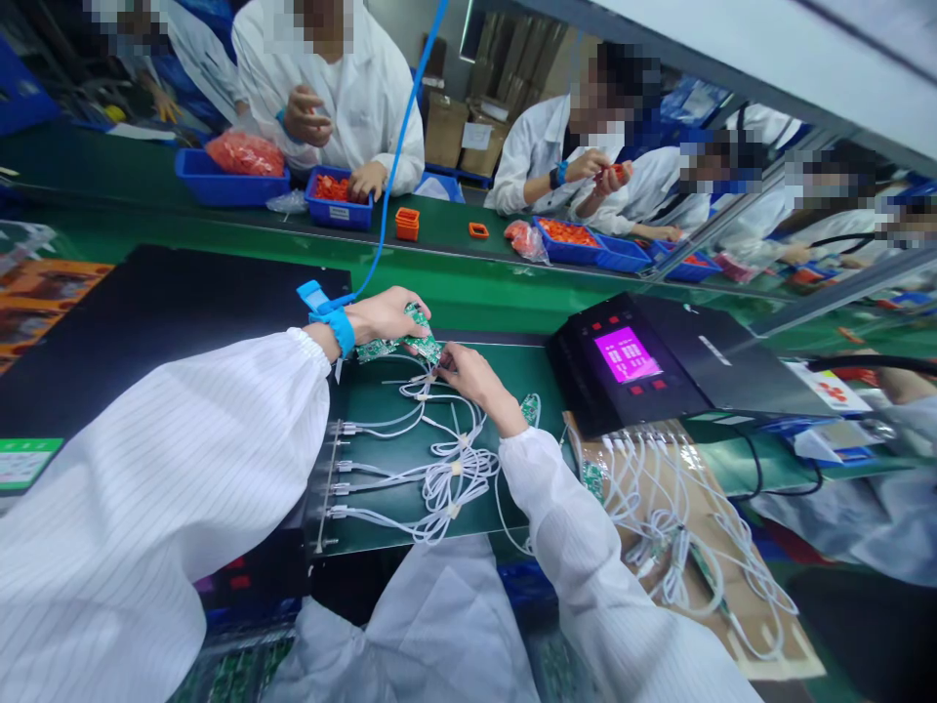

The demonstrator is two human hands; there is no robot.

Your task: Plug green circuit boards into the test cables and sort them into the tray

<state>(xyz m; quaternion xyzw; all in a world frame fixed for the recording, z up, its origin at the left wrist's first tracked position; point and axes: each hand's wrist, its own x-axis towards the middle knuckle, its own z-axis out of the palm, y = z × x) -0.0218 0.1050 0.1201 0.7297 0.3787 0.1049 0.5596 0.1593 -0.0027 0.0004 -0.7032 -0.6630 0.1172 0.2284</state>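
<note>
My left hand (387, 317), with a blue wrist strap (338, 327), is closed around green circuit boards (423, 337) above the work surface. At the lower edge of the boards, the fingers of my right hand (472, 374) are pinched together on what looks like the end of a white cable; the fingertips partly hide it. Below both hands lie bundled white cables (458, 469), tied in loops. Their metal plugs sit in a row along the side of a black box (322, 498) to the left. Another small green board (530, 408) lies behind my right wrist.
A black tester with a lit pink screen (628, 353) stands on the right. White cables spread over a cardboard sheet (761, 605) in front of it. A blue cord (399, 146) rises from my wrist strap. Across the bench, co-workers handle orange parts from blue bins (341, 213).
</note>
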